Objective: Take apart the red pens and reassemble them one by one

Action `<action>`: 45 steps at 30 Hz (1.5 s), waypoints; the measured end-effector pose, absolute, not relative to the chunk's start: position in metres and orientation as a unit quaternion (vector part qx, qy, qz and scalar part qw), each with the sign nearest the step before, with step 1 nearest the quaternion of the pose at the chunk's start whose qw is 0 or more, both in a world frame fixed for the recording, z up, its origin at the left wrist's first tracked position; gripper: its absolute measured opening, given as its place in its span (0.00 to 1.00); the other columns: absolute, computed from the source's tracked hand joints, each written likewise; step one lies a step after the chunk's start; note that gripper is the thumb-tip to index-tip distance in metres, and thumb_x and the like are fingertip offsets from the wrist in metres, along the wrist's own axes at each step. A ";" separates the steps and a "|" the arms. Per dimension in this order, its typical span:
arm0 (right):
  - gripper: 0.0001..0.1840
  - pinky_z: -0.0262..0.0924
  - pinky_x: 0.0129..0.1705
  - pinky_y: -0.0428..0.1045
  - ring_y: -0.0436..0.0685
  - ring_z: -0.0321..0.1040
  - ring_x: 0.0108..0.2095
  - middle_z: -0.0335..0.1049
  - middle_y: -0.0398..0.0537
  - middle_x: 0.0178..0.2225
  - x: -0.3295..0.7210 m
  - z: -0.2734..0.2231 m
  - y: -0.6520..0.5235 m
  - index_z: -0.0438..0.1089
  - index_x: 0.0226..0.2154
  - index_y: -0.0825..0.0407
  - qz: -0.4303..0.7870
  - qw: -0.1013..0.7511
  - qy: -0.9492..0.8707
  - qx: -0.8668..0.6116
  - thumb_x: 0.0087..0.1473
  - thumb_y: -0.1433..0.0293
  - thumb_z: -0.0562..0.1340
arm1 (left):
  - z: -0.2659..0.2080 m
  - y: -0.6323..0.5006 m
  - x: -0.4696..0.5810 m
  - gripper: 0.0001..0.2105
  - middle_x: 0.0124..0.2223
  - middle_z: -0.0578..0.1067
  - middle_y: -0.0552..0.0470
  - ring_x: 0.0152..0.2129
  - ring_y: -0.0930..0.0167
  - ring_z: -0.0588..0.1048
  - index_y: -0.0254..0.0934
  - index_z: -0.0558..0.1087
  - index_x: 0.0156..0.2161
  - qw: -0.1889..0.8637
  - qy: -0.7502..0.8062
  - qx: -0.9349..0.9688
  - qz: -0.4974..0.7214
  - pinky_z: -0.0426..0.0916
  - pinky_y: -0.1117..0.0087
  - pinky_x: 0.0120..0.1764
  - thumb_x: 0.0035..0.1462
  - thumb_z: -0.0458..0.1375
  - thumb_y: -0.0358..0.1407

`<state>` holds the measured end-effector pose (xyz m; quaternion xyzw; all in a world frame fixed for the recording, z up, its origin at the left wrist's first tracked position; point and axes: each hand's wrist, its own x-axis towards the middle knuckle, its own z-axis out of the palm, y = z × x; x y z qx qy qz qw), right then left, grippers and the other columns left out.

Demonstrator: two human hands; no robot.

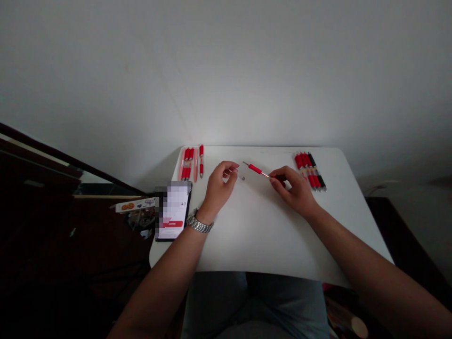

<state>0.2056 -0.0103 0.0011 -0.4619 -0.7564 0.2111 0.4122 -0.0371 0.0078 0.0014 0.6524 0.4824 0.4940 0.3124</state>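
"What's in the right hand [294, 190]?"

"A red-sleeved rod [254, 169], pinched at its near end between thumb and fingers. It's slanted above the middle of the white table [247, 245], its silvery tip pointing toward the left hand [219, 183]."

"And is that left hand holding anything?"

"I can't tell from here. Its fingers curl round toward the thumb over the table's middle, and a small silvery piece [243, 178] shows just beside the fingertips. There's a metal watch [200, 223] on that wrist, near the table's left edge."

"Any containers?"

"Only pen barrels, as far as I see. By the table's back right corner there's a row of red pens [306, 169] with 1 dark pen [317, 170] at its right end. Their middles look paler, but whatever sits inside is too small to make out."

"Over at the table's back left corner?"

"2 red pens [189, 154] between 2 pink sticks [195, 165], then 1 separate red pen [201, 160] with a pale middle section. Nearer us, along the table's left edge, lies a phone [176, 202], lit up."

"And past that edge?"

"A jumble of small items [141, 219], lower than the table. It's too dark to tell what holds them."
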 end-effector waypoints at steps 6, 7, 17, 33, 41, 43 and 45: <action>0.10 0.65 0.33 0.51 0.55 0.69 0.31 0.71 0.48 0.33 0.206 0.000 -0.009 0.70 0.40 0.49 0.209 0.411 -0.754 -0.468 0.65 0.60 0.59 | -0.004 0.006 -0.037 0.08 0.43 0.76 0.48 0.40 0.67 0.74 0.39 0.75 0.47 0.237 0.492 0.717 0.433 0.68 0.64 0.46 0.62 0.59 0.32; 0.11 0.65 0.33 0.51 0.55 0.69 0.32 0.71 0.48 0.33 0.205 0.000 -0.009 0.70 0.40 0.49 0.209 0.411 -0.754 -0.469 0.65 0.60 0.59 | -0.004 0.006 -0.037 0.09 0.43 0.76 0.48 0.41 0.67 0.74 0.39 0.75 0.47 0.231 0.492 0.725 0.423 0.68 0.63 0.47 0.62 0.60 0.32; 0.11 0.65 0.33 0.52 0.55 0.69 0.31 0.71 0.48 0.33 0.204 0.001 -0.010 0.70 0.40 0.49 0.218 0.408 -0.753 -0.468 0.65 0.59 0.59 | -0.005 0.006 -0.035 0.09 0.43 0.76 0.47 0.44 0.62 0.73 0.42 0.80 0.45 0.194 0.494 0.764 0.366 0.66 0.57 0.50 0.59 0.63 0.31; 0.11 0.64 0.31 0.51 0.55 0.68 0.31 0.71 0.48 0.33 0.205 -0.001 -0.010 0.69 0.40 0.49 0.227 0.404 -0.753 -0.467 0.65 0.59 0.59 | -0.007 0.007 -0.036 0.07 0.44 0.76 0.48 0.44 0.61 0.72 0.41 0.79 0.41 0.191 0.489 0.780 0.342 0.66 0.56 0.50 0.59 0.62 0.28; 0.11 0.64 0.31 0.51 0.55 0.68 0.31 0.71 0.48 0.33 0.205 0.000 -0.011 0.69 0.40 0.49 0.227 0.404 -0.753 -0.466 0.66 0.59 0.59 | -0.006 0.007 -0.037 0.06 0.43 0.77 0.49 0.41 0.66 0.74 0.41 0.75 0.43 0.238 0.482 0.733 0.416 0.68 0.62 0.47 0.63 0.58 0.30; 0.10 0.64 0.32 0.52 0.56 0.69 0.32 0.71 0.48 0.33 0.205 0.000 -0.011 0.69 0.40 0.49 0.227 0.403 -0.756 -0.464 0.66 0.60 0.59 | -0.005 0.008 -0.037 0.06 0.43 0.78 0.50 0.40 0.68 0.75 0.40 0.75 0.43 0.272 0.480 0.705 0.445 0.69 0.64 0.46 0.64 0.57 0.31; 0.10 0.64 0.32 0.52 0.56 0.68 0.32 0.71 0.48 0.33 0.206 -0.001 -0.011 0.69 0.40 0.49 0.224 0.403 -0.757 -0.463 0.65 0.60 0.59 | -0.004 0.009 -0.037 0.05 0.42 0.78 0.50 0.39 0.69 0.76 0.40 0.74 0.43 0.314 0.476 0.672 0.473 0.69 0.66 0.45 0.65 0.57 0.33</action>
